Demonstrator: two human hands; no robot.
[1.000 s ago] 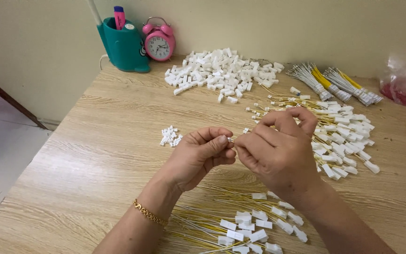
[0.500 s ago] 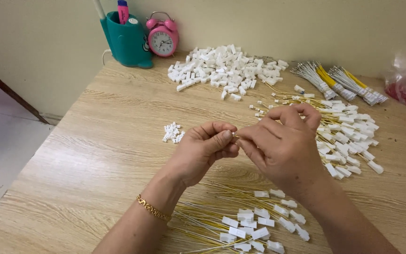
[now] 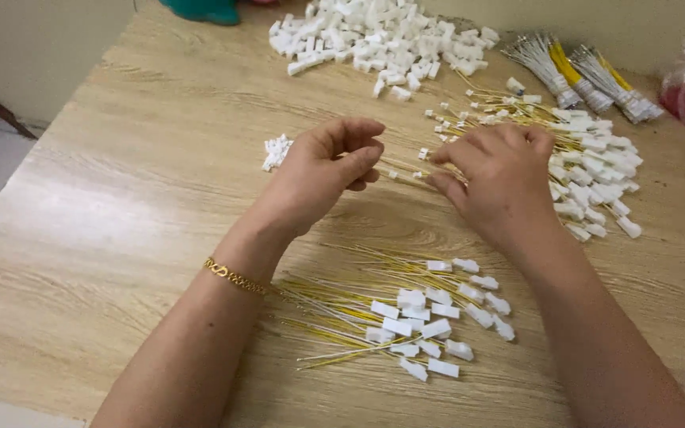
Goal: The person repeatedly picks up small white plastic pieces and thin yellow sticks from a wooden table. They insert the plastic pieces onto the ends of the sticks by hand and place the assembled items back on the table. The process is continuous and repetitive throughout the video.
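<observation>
Both hands have parted since half a second ago. A thin yellow wire lies between them, long axis left to right. The left hand, loosely curled, pinches one end; the right hand, fingers spread, presses the other onto the table.

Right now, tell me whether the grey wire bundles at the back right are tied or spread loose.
Tied. The grey wire bundles lie as tight sheaves, each cinched by a yellow band, with strands fanning out only at the ends.
</observation>
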